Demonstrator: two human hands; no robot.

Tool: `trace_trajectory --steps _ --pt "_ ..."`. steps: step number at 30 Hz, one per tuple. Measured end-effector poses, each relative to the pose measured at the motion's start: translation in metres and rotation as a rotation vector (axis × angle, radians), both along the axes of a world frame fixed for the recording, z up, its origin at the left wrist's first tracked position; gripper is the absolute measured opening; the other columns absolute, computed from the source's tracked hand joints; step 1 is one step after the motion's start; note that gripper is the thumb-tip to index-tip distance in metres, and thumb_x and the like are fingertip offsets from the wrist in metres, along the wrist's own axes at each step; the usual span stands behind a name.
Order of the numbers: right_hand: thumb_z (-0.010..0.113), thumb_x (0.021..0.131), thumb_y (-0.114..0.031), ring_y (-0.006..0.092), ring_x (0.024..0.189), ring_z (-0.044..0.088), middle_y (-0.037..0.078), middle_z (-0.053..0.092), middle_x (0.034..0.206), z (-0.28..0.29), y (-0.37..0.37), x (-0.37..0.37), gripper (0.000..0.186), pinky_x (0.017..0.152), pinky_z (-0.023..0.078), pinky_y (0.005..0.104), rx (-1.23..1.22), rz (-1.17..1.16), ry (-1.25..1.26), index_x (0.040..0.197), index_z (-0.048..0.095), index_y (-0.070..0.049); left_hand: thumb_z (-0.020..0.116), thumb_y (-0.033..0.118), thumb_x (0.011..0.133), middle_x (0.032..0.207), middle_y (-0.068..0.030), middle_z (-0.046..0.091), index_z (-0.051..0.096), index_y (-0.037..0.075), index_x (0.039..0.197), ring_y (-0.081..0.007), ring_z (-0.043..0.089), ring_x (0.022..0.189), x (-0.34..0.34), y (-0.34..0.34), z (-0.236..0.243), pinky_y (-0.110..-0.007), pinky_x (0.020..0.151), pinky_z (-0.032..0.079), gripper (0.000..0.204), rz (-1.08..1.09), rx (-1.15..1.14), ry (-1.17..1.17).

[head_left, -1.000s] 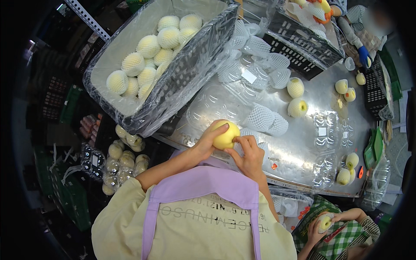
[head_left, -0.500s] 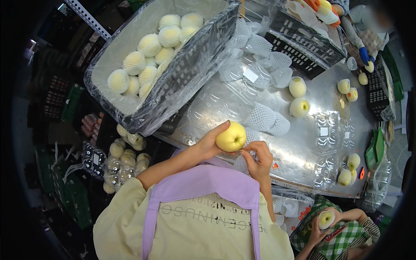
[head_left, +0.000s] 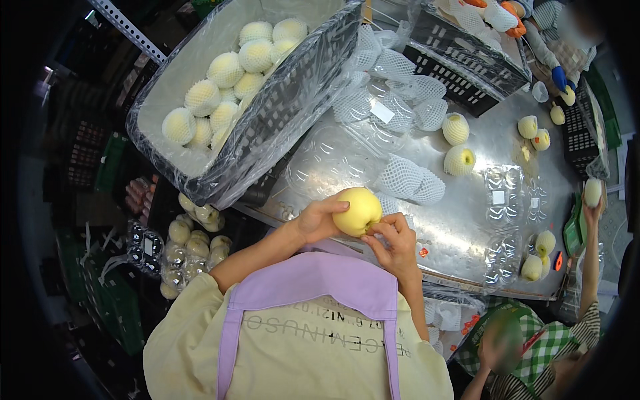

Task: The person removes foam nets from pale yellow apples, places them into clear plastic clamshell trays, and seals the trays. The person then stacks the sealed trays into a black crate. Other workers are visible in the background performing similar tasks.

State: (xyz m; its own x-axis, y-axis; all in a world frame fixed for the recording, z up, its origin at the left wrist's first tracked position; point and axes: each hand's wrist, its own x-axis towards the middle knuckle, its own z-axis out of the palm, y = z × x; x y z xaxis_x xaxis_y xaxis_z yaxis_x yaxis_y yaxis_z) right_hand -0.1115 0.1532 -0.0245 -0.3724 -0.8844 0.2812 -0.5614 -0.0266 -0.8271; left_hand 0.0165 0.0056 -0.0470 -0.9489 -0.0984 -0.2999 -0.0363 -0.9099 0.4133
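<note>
A smooth yellow apple [head_left: 359, 210], bare of any net, is held in front of my chest. My left hand [head_left: 320, 219] wraps its left side, with the thumb on top. My right hand [head_left: 393, 241] is at its lower right, thumb and fingertips pinched together against the hollow end of the fruit. Whatever those fingertips may hold is too small to make out. Just beyond the apple, white foam net sleeves [head_left: 408, 180] lie on the metal table [head_left: 460, 227].
At the back left stands a plastic-lined black crate [head_left: 243, 133] of netted apples. Clear plastic trays [head_left: 503, 193] and two netted apples [head_left: 456, 129] are on the table. Another black crate [head_left: 460, 73] stands behind. Co-workers are at the right, one reaching with an apple [head_left: 593, 192].
My right hand has moved up and left against the apple, which has turned slightly. The co-worker at lower right has stretched an arm out to the far right with an apple.
</note>
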Motion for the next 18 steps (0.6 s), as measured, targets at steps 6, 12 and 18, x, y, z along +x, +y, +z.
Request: trace_trajectory --steps 6,12,18 --pt "0.069 0.069 -0.004 0.0197 0.069 0.058 0.009 0.058 0.077 -0.016 0.015 -0.007 0.013 0.062 0.046 0.0278 -0.076 -0.005 -0.234 0.08 0.061 -0.001 0.073 0.013 0.062 0.126 -0.0123 0.043 0.026 0.009 0.134 -0.0246 0.043 0.117 -0.001 0.0 0.006 -0.037 0.101 0.033 0.086 0.079 -0.202 0.089" --pt "0.059 0.075 0.003 0.0208 0.072 0.06 0.013 0.062 0.082 -0.018 0.019 -0.01 0.011 0.066 0.046 0.0275 0.024 -0.193 -0.215 0.086 0.062 0.001 0.08 0.003 0.051 0.126 -0.0092 0.042 0.025 0.009 0.133 -0.0215 0.043 0.117 -0.001 -0.002 0.008 -0.034 0.098 0.036 0.099 0.033 -0.462 0.185" --pt "0.059 0.077 0.001 0.0156 0.072 0.058 0.01 0.063 0.08 -0.032 0.023 -0.013 0.009 0.064 0.045 0.0248 0.085 -0.334 -0.375 0.086 0.061 0.002 0.078 0.006 0.055 0.122 -0.0075 0.042 0.024 0.005 0.134 -0.0185 0.042 0.116 -0.004 0.007 0.024 -0.032 0.097 0.035 0.096 0.032 -0.574 0.201"
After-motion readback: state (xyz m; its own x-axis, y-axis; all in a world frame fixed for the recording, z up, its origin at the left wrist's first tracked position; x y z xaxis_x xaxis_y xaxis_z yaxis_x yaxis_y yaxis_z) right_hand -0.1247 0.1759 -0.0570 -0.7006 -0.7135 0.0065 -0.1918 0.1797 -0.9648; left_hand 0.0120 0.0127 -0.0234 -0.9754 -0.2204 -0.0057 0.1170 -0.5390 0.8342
